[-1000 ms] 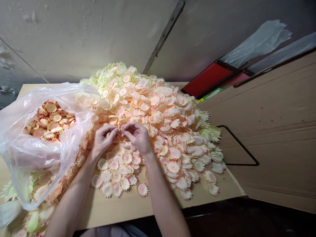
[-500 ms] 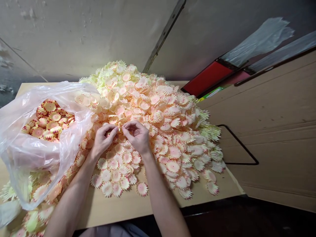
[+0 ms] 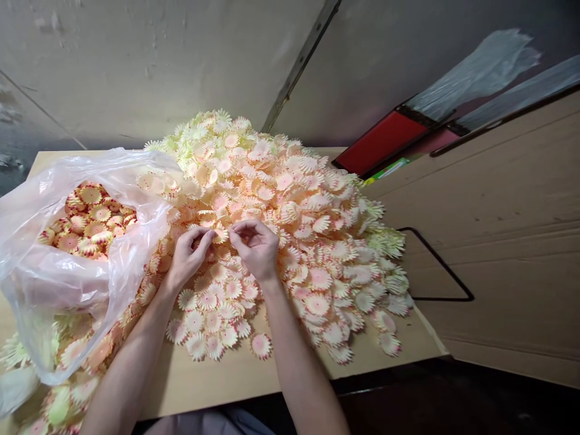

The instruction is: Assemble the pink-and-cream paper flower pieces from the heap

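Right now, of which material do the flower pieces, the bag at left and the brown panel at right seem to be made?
Flower pieces: thin and matte, with notched, curling edges; perhaps fabric or paper, I cannot tell which.
Bag: thin plastic film, glossy, translucent, with bright creases.
Brown panel: probably cardboard, dull, with straight crease lines.

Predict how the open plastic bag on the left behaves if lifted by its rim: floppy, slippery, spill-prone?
Likely floppy: the plastic bag looks thin and creased. Possibly slippery, given its glossy highlights. Probably spill-prone if tipped, since the red-tipped flower discs lie loose under its wide-open mouth.
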A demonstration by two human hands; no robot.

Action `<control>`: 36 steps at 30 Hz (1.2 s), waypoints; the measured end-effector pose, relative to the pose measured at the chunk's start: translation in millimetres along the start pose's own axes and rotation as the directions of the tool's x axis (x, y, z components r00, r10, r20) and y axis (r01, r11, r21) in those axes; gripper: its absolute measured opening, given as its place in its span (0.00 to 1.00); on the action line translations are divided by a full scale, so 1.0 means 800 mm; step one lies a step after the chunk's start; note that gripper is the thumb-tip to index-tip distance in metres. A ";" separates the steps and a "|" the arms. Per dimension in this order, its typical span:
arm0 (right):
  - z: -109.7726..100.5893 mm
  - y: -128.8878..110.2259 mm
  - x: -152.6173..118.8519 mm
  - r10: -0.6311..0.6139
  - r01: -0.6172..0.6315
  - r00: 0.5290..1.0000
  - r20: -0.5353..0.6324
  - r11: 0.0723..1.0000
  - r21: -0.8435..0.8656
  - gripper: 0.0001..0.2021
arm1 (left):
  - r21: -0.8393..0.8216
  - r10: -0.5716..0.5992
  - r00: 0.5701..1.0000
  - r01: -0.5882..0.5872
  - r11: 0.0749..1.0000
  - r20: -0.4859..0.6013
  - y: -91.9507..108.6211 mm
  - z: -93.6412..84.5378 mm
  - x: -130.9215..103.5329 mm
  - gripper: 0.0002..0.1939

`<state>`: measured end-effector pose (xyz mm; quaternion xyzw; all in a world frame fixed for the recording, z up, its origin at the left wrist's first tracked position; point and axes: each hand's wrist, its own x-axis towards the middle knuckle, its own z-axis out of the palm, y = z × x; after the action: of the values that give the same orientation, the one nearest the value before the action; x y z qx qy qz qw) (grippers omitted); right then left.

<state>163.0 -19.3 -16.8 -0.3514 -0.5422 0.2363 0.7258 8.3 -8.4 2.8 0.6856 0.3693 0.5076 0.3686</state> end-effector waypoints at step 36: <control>0.000 0.002 0.007 -0.115 0.106 0.965 -0.235 0.993 -0.050 0.06 | 0.042 0.047 0.998 -0.049 0.998 0.044 -0.008 -0.002 0.001 0.13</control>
<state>164.9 -14.3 -14.9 -0.3597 -0.4745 0.1417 0.7908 6.2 -4.5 -2.0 0.7129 0.3558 0.4931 0.3493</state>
